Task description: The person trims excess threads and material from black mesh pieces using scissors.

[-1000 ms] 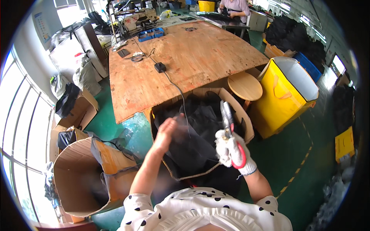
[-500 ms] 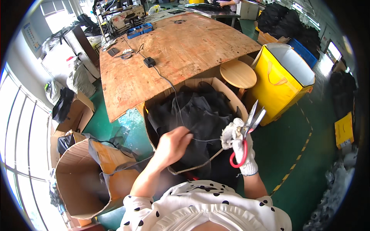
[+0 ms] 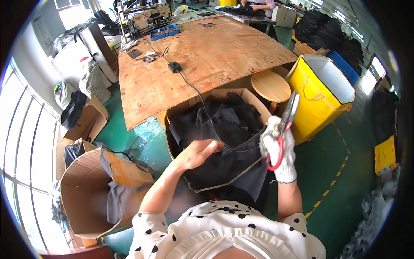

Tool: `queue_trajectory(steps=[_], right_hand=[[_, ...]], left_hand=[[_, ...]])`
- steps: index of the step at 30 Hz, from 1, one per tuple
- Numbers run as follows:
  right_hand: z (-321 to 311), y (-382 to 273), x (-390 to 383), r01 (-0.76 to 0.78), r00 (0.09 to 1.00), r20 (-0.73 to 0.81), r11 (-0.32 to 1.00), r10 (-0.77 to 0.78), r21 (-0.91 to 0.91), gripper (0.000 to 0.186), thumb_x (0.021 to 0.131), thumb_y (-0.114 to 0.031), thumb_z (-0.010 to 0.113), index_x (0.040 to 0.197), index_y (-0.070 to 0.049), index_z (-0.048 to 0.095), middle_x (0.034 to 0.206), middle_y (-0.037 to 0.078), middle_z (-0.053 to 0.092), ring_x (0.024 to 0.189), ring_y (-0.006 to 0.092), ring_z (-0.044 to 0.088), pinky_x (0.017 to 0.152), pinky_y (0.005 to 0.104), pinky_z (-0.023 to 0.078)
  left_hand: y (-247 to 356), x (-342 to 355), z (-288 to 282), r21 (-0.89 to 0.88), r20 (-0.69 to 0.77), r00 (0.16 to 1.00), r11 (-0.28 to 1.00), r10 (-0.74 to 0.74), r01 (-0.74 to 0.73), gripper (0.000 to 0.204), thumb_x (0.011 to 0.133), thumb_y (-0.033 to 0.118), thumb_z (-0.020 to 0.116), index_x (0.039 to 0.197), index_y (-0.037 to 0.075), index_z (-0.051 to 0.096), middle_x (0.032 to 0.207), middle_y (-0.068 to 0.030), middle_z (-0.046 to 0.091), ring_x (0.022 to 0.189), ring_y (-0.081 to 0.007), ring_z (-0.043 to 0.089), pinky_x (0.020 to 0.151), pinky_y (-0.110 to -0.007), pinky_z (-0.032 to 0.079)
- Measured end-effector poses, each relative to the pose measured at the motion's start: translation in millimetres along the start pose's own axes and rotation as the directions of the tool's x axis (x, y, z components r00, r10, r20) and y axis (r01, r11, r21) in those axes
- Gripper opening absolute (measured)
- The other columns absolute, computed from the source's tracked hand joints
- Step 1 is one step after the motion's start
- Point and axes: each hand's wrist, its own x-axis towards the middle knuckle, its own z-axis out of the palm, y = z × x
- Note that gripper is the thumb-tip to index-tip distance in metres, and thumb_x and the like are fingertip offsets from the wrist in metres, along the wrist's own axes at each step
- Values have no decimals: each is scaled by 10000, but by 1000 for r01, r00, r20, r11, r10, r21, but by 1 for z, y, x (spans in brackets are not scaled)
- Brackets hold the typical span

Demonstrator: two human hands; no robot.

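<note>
Two hands up | I see left hand (image 3: pixel 196 153) bare, curled on black fabric (image 3: pixel 224 168) | gloved right hand (image 3: pixel 279 149) grips scissors (image 3: pixel 285 125), blades near-closed, pointing up-right, fabric edge just left.

Black fabric (image 3: pixel 224 146), red-handled scissors (image 3: pixel 282 129), white glove (image 3: pixel 282 157), yellow bin (image 3: pixel 317 97), green floor (image 3: pixel 327 164)

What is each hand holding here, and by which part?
The right hand, in a white glove, holds scissors by their red handles, blades up. The bare left hand grips black fabric at an edge over the cardboard box.
</note>
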Motion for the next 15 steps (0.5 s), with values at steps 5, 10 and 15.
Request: queue_trajectory(steps=[5,10,15], right_hand=[[91,-13,8,-92,889,-49,-71,-455,-993,426,783,-181,576,1171,-24,496,958,58,539,837,146,536,735,279,446],[94,-14,6,-114,913,-22,-202,-408,-973,524,779,-259,593,1223,-3,484,1045,55,527,883,136,511,787,276,430],[102,-17,5,-163,925,-100,-146,-366,-976,505,784,-232,596,1222,-8,488,994,47,534,848,129,527,747,257,437]], left_hand=[[-9,-33,7,72,8,1000,997,-8,7,456,886,344,573,1184,2,526,1054,-173,625,999,-277,608,859,-350,470],[-16,-13,29,289,-183,983,956,2,52,326,857,185,619,1116,-7,571,955,-144,659,903,-242,639,789,-324,491],[-31,-8,15,-132,-2,999,990,-44,43,220,901,156,560,1050,1,610,761,-44,620,702,-102,557,641,-250,444]])
